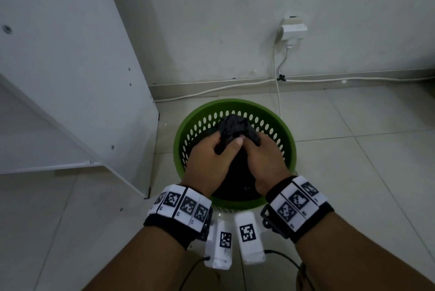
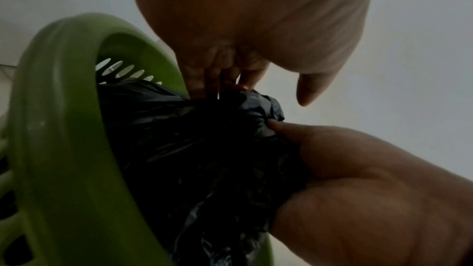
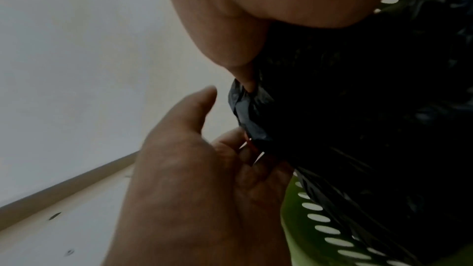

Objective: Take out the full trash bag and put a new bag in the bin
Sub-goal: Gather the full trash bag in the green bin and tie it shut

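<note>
A green perforated bin point(image 1: 235, 103) stands on the tiled floor with a black trash bag point(image 1: 234, 126) inside it; the bag's top is bunched into a neck above the rim. My left hand point(image 1: 221, 147) grips the neck from the left, its thumb lying across the plastic. My right hand point(image 1: 254, 144) grips it from the right. In the left wrist view the left fingers point(image 2: 230, 80) dig into the bag point(image 2: 192, 139) beside the bin wall point(image 2: 64, 108). In the right wrist view a thin red strand point(image 3: 249, 143) shows at the left hand's fingers point(image 3: 230, 149); the bag point(image 3: 358, 108) fills the right.
A white cabinet panel point(image 1: 70, 78) stands close on the bin's left. Behind the bin is a wall with a socket and adapter point(image 1: 294, 29), and a white cable point(image 1: 211, 89) runs along the skirting. Tiled floor point(image 1: 364, 161) lies to the right.
</note>
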Action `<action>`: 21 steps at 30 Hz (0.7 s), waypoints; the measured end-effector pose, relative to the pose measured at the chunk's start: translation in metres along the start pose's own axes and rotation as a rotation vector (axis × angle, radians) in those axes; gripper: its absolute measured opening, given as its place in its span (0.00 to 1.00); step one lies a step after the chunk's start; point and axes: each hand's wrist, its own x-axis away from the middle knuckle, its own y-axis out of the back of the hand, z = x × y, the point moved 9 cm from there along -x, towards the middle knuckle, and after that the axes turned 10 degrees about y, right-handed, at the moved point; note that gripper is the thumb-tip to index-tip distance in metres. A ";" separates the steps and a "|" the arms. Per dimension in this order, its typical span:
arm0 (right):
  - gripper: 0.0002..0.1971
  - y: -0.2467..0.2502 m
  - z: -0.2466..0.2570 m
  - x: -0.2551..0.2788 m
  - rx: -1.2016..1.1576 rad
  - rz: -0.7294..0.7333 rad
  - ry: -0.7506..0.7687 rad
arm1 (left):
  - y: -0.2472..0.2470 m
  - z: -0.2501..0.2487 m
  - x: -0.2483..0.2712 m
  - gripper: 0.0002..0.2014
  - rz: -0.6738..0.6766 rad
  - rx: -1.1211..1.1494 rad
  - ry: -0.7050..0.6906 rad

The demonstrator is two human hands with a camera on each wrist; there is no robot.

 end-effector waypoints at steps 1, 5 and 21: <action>0.11 -0.005 -0.001 0.002 -0.005 0.044 -0.007 | 0.002 0.000 -0.002 0.15 -0.026 -0.031 0.008; 0.23 -0.014 0.011 0.010 0.224 0.330 0.167 | 0.018 0.001 -0.016 0.14 -0.139 -0.170 0.029; 0.37 -0.043 0.019 -0.001 0.971 0.557 0.573 | 0.003 0.021 -0.003 0.15 0.186 0.168 0.477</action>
